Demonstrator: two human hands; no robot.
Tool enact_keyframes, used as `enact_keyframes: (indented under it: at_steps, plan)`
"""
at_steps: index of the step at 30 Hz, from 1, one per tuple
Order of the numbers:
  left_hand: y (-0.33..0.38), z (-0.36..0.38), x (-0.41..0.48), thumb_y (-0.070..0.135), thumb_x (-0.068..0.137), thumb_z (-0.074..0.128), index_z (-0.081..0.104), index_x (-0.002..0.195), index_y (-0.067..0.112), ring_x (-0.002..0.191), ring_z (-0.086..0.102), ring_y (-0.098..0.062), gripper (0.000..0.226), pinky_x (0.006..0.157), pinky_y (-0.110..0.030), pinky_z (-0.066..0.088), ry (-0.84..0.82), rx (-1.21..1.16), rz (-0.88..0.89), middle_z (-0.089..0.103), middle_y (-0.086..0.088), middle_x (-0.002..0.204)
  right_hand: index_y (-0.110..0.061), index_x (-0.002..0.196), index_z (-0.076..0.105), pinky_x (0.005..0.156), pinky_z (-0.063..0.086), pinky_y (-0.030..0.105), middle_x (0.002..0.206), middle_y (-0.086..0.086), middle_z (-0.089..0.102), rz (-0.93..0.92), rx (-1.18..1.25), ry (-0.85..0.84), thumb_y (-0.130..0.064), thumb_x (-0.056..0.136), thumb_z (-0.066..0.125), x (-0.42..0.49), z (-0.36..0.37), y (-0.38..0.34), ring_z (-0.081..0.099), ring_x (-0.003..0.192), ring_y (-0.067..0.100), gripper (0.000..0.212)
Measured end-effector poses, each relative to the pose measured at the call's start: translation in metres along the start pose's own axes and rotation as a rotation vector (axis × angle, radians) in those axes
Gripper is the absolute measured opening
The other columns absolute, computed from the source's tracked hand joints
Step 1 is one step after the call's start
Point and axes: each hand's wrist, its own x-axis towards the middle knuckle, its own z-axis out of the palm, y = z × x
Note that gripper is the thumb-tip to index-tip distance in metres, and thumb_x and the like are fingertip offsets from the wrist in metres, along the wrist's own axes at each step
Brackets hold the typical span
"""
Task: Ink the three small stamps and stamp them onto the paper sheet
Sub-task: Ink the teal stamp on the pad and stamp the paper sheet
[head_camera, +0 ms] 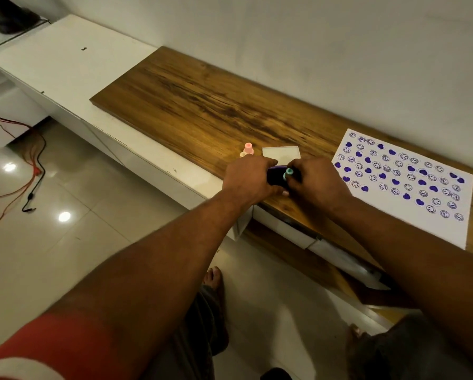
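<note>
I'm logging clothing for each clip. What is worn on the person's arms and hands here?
Both forearms are bare. The left hand and right hand show no gloves, rings or watch. Only a short red sleeve with a white band shows, on the left upper arm.

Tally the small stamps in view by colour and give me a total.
Pink stamp, standing on the wooden top: 1
Cream or yellow stamp, beside the pink one, partly hidden by the left hand: 1
Teal stamp, held by the right hand at the purple ink pad: 1
Total: 3
</note>
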Motion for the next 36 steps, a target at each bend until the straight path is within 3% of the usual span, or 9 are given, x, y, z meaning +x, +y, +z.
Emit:
enact_keyframes:
  at_steps: [8,12,15,22,26,29,32,36]
  plan:
    - [0.007,0.002,0.006,0.067,0.07,0.085,0.076,0.12,0.033,0.088,0.069,-0.016,0.061,0.064,-0.028,0.044,-0.061,-0.04,-0.116,0.076,0.006,0.099,-0.01,0.131,0.066,0.085,0.048,0.037,0.118,0.014,0.069,0.029,-0.013,-0.035,-0.031,0.104,0.055,-0.01,-0.002,-0.009,0.064,0.103,0.03,0.036]
    - [0.011,0.001,0.002,0.068,0.068,0.085,0.076,0.119,0.032,0.079,0.062,-0.013,0.063,0.064,-0.027,0.043,-0.065,-0.06,-0.14,0.075,0.005,0.096,-0.009,0.123,0.068,0.081,0.05,0.037,0.112,0.015,0.07,0.047,-0.157,-0.213,-0.029,0.103,0.057,0.009,-0.017,-0.018,0.066,0.097,0.029,0.03]
    - [0.013,0.0,0.002,0.069,0.067,0.086,0.075,0.119,0.033,0.085,0.069,-0.016,0.064,0.064,-0.028,0.047,-0.074,-0.056,-0.151,0.075,0.005,0.096,-0.009,0.124,0.067,0.089,0.055,0.037,0.113,0.015,0.071,0.063,-0.237,-0.282,-0.03,0.1,0.063,0.015,-0.024,-0.023,0.068,0.1,0.029,0.031]
    - [0.02,-0.005,0.01,0.069,0.064,0.087,0.075,0.115,0.036,0.079,0.057,-0.014,0.063,0.064,-0.029,0.043,-0.133,-0.006,-0.205,0.073,0.006,0.098,-0.013,0.132,0.064,0.093,0.054,0.038,0.126,0.01,0.069,0.108,0.046,-0.055,-0.031,0.106,0.052,-0.016,-0.004,-0.01,0.066,0.108,0.026,0.034]
    - [0.022,-0.005,0.013,0.071,0.065,0.085,0.072,0.119,0.031,0.08,0.056,-0.015,0.068,0.063,-0.029,0.043,-0.14,0.048,-0.187,0.067,0.006,0.094,-0.014,0.124,0.071,0.079,0.05,0.019,0.111,0.004,0.075,0.122,0.275,0.128,-0.031,0.1,0.063,-0.016,-0.023,0.007,0.069,0.095,0.014,0.03]
    - [0.032,-0.005,0.014,0.077,0.069,0.078,0.065,0.134,0.03,0.103,0.067,-0.022,0.082,0.071,-0.035,0.047,-0.071,0.119,-0.113,0.073,-0.003,0.117,-0.016,0.113,0.075,0.07,0.045,0.005,0.092,-0.01,0.074,0.202,0.436,0.364,-0.033,0.096,0.072,-0.025,-0.063,0.036,0.067,0.081,-0.003,0.024]
    - [0.058,-0.002,0.017,0.084,0.072,0.069,0.066,0.134,0.032,0.107,0.069,-0.025,0.081,0.078,-0.037,0.051,0.026,0.113,-0.01,0.076,-0.003,0.116,-0.02,0.11,0.075,0.065,0.042,0.003,0.081,-0.019,0.067,0.279,0.336,0.439,-0.037,0.095,0.072,-0.052,-0.096,0.078,0.063,0.076,-0.011,0.023]
    - [0.109,0.017,0.021,0.084,0.079,0.062,0.06,0.141,0.033,0.108,0.069,-0.023,0.08,0.073,-0.034,0.045,-0.004,0.022,0.119,0.076,0.001,0.114,-0.016,0.109,0.076,0.063,0.04,0.009,0.082,-0.006,0.072,0.34,0.231,0.341,-0.033,0.094,0.074,-0.093,-0.095,0.123,0.062,0.07,0.001,0.022]
